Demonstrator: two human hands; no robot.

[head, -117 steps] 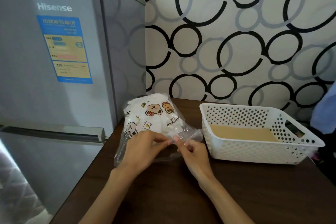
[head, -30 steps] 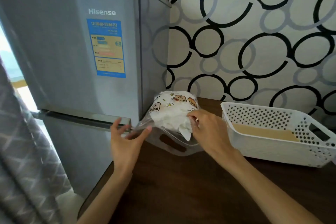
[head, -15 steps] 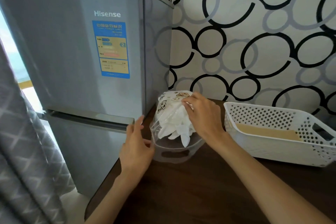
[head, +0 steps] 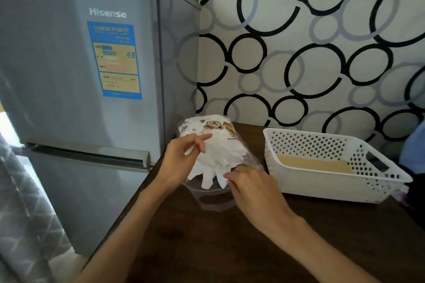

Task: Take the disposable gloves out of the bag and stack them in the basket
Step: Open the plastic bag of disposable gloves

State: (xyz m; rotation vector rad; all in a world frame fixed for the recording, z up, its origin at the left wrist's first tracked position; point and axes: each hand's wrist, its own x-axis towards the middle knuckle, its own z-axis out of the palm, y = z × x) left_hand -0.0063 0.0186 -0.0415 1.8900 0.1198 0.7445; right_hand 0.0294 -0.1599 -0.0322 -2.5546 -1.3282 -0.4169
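A clear plastic bag [head: 208, 125] with cartoon prints lies on the dark table, its open mouth towards me. A bundle of white disposable gloves [head: 217, 163] sticks out of the mouth, fingers fanned downward. My left hand [head: 178, 161] grips the bag's left side, its fingers curled over the plastic. At the bag's mouth, my right hand [head: 253, 188] pinches the glove fingertips. The white perforated basket [head: 322, 185] stands to the right, apart from the bag, with only a brown card liner inside.
A grey Hisense fridge [head: 80, 99] stands against the table's left edge, close behind the bag. The circle-patterned wall [head: 310, 53] runs along the table's back. A grey curtain [head: 20, 225] hangs at the lower left. Something blue [head: 414, 149] shows at the right edge.
My right hand left the top of the bag and came down to the glove tips at the mouth. My left hand rose from the mouth onto the bag's left side.
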